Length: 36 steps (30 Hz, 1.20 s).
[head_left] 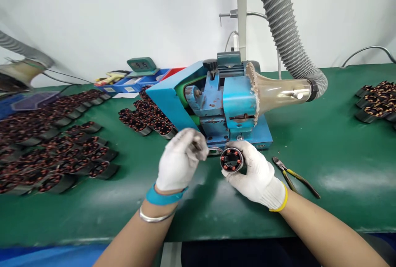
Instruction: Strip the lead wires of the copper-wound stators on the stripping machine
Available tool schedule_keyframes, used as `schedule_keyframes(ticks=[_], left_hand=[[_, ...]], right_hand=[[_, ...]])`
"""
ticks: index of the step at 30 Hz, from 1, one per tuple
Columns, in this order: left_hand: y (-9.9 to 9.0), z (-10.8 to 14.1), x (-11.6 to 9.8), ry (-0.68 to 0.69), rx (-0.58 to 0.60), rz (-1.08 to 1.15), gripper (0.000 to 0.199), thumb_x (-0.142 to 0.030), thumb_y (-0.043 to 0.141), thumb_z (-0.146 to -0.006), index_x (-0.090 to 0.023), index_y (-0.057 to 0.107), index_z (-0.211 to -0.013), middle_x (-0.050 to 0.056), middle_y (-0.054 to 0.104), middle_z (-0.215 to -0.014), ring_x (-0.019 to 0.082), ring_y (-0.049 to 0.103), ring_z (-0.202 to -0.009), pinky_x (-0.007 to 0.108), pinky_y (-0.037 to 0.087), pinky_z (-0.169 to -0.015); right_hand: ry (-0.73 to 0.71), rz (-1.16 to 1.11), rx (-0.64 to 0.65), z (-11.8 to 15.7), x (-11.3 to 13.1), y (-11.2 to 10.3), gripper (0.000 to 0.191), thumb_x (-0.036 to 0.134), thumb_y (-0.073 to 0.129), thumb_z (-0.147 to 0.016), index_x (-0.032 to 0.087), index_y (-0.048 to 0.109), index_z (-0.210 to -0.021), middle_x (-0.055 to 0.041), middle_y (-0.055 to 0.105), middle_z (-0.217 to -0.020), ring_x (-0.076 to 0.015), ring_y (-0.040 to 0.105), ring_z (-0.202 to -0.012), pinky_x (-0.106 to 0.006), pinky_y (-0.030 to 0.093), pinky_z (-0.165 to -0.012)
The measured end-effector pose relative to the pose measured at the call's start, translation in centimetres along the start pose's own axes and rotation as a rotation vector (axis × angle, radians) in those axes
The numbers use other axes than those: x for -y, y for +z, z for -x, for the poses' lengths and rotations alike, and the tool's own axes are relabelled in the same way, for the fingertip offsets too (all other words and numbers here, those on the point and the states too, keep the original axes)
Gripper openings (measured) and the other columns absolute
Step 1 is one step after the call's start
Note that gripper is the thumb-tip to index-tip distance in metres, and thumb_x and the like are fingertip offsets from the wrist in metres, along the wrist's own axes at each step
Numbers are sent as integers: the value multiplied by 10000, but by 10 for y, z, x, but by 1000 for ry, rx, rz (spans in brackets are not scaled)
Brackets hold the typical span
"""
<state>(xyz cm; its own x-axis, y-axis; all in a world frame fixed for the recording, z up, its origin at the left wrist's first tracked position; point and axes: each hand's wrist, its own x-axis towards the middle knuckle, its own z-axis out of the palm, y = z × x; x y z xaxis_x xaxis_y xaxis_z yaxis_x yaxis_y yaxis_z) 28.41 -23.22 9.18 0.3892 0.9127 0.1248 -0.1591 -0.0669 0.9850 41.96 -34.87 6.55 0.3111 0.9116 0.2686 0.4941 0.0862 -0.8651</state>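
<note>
The right hand's fingers gripped a metal ring with copper coils by its outer wall, just in front of the blue machine, probably to leave the coil-lined opening uncovered. The left hand's fingers were curled nearby, holding what I cannot tell, while pliers lay on the counter, perhaps for easy reach.

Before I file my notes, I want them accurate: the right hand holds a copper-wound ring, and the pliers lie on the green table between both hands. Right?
Not quite: the head view shows the pliers on the green table, right of the right hand, which holds the copper-wound ring.
</note>
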Motion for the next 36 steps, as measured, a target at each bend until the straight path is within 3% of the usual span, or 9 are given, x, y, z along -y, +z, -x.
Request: schedule_keyframes(ticks=[2, 5, 8, 11, 14, 24, 30, 36], left_hand=[[2, -1, 5, 37, -111, 117, 357, -509, 671, -750, -202, 498, -689, -17, 553, -624, 105, 534, -501, 235, 459, -451], [15, 10, 15, 0, 63, -2, 446, -452, 784, -645, -186, 603, -953, 70, 698, -899, 163, 662, -670, 295, 570, -593], [39, 20, 21, 18, 168, -119, 609, -324, 828, -584, -178, 590, -1125, 118, 697, -1117, 242, 701, -929, 369, 596, -814], [59, 16, 20, 25, 151, -110, 537, -342, 797, -636, -155, 619, -1108, 113, 713, -1107, 266, 688, -1014, 418, 565, -923], [67, 6, 18, 45, 142, -44, 507, -371, 799, -650, -147, 650, -1080, 103, 722, -1106, 264, 683, -1028, 420, 546, -958], [70, 1, 10, 133, 131, -79, 432, -398, 744, -717, -149, 698, -1068, 84, 722, -1125, 265, 650, -1097, 408, 494, -1026], [70, 1, 12, 133, 131, -89, 435, -386, 733, -731, -153, 684, -1096, 88, 709, -1162, 272, 634, -1131, 407, 477, -1043], [72, 1, 13, 171, 96, -143, 372, -362, 707, -758, -164, 685, -1071, 85, 719, -1131, 253, 654, -1091, 396, 499, -1011]], right_hand=[[40, -19, -83, -3, -2, 2, 471, 264, 698, -683, 279, 603, -1144, -17, 655, -1130, -233, 658, -990, -354, 547, -859], [78, -57, -173, -10, -10, 4, 493, 316, 727, -679, 252, 584, -1146, -40, 658, -1100, -242, 659, -976, -374, 554, -870], [27, -50, -247, -18, -18, 4, 511, 387, 737, -718, 213, 553, -1162, -83, 648, -1108, -260, 644, -1009, -402, 535, -923], [-35, -14, -327, -24, -20, 3, 501, 394, 701, -792, 196, 504, -1207, -105, 632, -1141, -257, 632, -1042, -402, 513, -956], [-37, -14, -378, -28, -15, 3, 452, 378, 673, -830, 192, 478, -1193, -107, 636, -1120, -247, 633, -1034, -380, 524, -931], [123, 68, -397, -36, -1, 7, 500, 457, 647, -837, 199, 443, -1214, -140, 614, -1164, -292, 635, -1026, -406, 539, -851], [33, 97, -483, -36, -8, 12, 508, 471, 623, -844, 173, 453, -1219, -132, 642, -1104, -274, 648, -971, -377, 551, -802], [64, 159, -493, -36, -8, 11, 468, 457, 609, -852, 181, 481, -1208, -137, 638, -1121, -286, 652, -956, -392, 556, -780]])
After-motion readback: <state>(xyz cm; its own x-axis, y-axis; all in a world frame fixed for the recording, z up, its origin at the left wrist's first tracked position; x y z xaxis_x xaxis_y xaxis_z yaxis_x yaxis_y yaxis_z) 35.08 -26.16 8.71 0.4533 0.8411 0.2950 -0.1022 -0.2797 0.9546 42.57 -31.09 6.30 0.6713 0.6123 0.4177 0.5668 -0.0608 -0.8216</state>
